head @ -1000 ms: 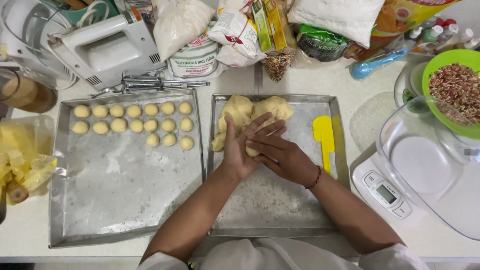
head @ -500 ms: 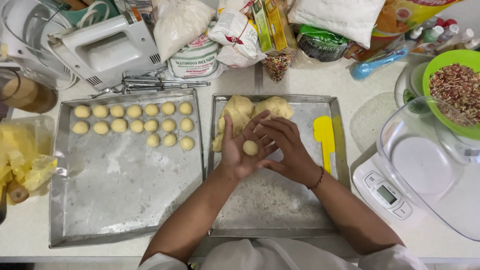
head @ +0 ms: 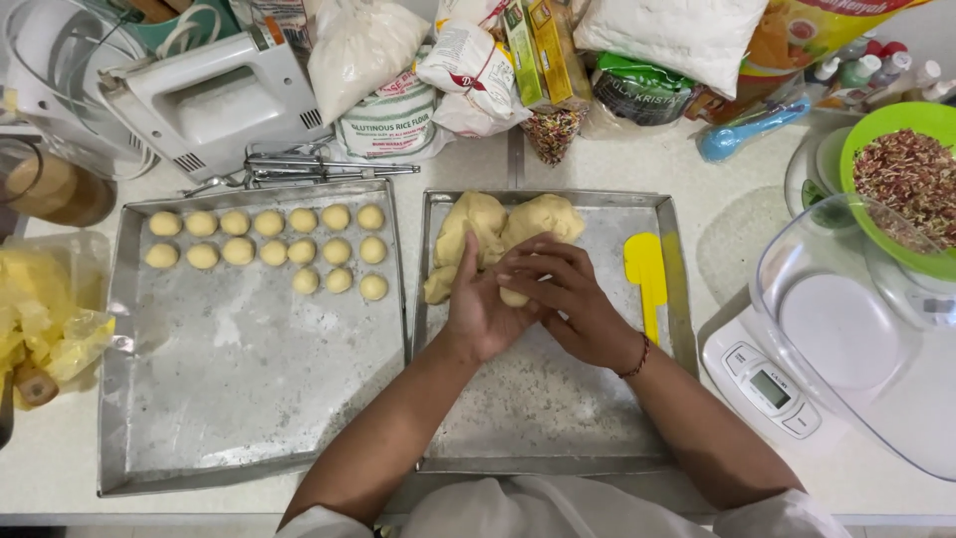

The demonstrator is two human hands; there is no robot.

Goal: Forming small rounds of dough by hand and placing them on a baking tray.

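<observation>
done: seventeen dough balls (head: 269, 248) on left tray (head: 249, 399) | now: left hand (head: 478, 304), right hand (head: 568, 299), fingers cupped around dough piece (head: 514, 296) | left: dough mound (head: 508, 224) on right tray (head: 558, 399)

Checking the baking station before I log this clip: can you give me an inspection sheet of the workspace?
Surface: pale counter, two metal trays side by side.
Job's things: small dough piece between both palms; dough mound at the right tray back; rolled dough balls in rows on the left tray.
Clutter: yellow scraper, hand mixer, flour bags, kitchen scale, green bowl.
Hands: left hand and right hand cupped together.
Cables: mixer cord, coiled.
Surroundings: nothing seen.
</observation>
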